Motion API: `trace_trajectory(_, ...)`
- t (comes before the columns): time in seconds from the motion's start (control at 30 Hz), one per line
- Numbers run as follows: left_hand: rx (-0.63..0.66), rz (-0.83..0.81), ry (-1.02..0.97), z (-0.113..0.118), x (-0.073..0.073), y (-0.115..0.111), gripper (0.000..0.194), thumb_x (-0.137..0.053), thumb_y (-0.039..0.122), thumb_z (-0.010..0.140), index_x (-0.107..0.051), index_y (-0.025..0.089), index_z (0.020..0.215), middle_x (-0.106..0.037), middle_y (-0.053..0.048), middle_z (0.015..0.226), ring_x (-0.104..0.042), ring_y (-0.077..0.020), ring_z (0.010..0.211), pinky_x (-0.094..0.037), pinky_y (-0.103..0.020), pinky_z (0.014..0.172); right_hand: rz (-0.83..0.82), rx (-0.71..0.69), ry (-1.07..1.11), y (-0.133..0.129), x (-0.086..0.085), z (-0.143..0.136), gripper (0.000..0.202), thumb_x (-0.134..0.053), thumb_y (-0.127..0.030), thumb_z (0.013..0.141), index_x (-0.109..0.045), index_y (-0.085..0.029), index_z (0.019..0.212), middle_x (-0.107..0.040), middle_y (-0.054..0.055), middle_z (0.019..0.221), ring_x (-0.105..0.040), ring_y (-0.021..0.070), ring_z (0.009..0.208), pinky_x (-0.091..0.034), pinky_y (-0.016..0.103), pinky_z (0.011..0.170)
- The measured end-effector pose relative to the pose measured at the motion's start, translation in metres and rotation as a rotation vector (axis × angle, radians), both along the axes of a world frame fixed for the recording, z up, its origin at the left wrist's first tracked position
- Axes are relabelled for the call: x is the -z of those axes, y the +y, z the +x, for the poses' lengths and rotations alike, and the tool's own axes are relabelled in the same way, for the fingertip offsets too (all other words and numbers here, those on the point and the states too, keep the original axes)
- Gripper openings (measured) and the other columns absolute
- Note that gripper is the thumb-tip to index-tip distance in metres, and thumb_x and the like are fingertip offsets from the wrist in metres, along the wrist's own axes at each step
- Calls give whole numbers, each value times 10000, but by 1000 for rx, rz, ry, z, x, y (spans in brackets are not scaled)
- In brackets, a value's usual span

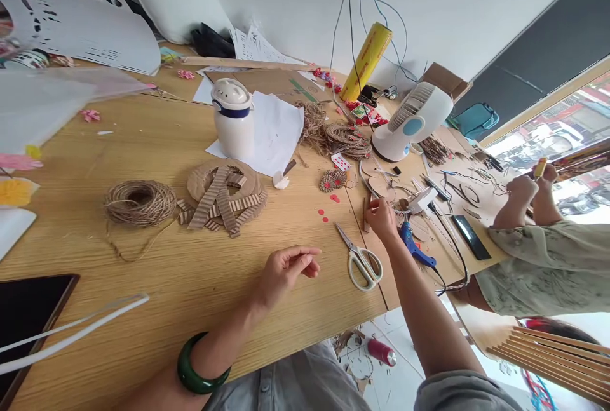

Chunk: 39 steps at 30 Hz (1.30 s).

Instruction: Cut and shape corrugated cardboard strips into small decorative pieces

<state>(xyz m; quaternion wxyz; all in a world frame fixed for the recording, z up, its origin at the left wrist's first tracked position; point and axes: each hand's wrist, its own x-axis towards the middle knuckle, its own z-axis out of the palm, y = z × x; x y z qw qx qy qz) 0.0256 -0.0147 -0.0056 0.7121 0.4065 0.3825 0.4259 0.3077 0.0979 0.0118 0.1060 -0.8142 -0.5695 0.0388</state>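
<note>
My left hand (290,272) hovers above the table's front part, its fingers loosely bent with nothing visible in them. With closed fingertips, my right hand (382,219) is at a narrow brown cardboard strip (366,215); the fingers partly cover it. Between my hands lie white-handled scissors (363,263), blades slightly apart. Small red paper pieces (323,216) are scattered beyond them. Farther back rests a coiled brown ornament (332,180) with red dots. A blue glue gun (415,246) lies just right of my right forearm.
To the left are a twine coil (141,202) and a cardboard ring with corrugated strips (223,198). Behind stand a white lidded jar (233,120) and a white fan (413,120). Cables, a power strip (422,201) and a phone (470,237) crowd the right, near another person's hands (532,192).
</note>
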Motion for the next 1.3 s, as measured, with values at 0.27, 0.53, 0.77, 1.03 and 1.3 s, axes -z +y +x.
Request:
trace_trajectory(0.27,16,-13,-17,-2,-2,4,291,-682,348,815,-758,121,981,-739,-61,745,-674,-151,666,-575,-285,684,-59,48,-6,-12,-2,5,491,-608,-327,811,-544,-109,1247,-629,184,1239,-647,270,1066,-479,388,948)
trace_trajectory(0.53,57,10,17,-2,-3,4,277,-683,349,817,-770,132,965,-735,-69,753,-669,-156,699,-558,-273,698,-196,38,-123,-3,-3,-15,398,-585,-166,806,-598,-48,1186,-643,253,1183,-602,364,1164,-451,437,967)
trace_trajectory(0.77,56,1,-11,-3,-4,4,294,-685,371,827,-767,126,969,-730,-75,773,-664,-164,699,-561,-303,714,-83,59,-154,-19,-24,-41,384,-336,-176,936,-564,-24,1205,-559,297,1233,-612,391,1114,-489,470,882)
trace_trajectory(1.03,-150,-180,-328,1,-2,10,485,-717,352,828,-623,205,1280,-644,-92,1331,-546,-248,1293,-435,-362,1071,-3,-711,216,-101,-26,-139,317,-438,-202,928,-587,-210,1208,-633,123,1128,-645,253,957,-549,368,831)
trace_trajectory(1.3,-412,-394,-425,0,-3,21,209,-676,302,767,-692,117,864,-738,-63,810,-714,-196,773,-552,-361,837,143,-654,108,-12,-27,-104,330,-585,-345,929,-614,-197,1222,-665,107,1209,-577,262,1155,-443,393,1023)
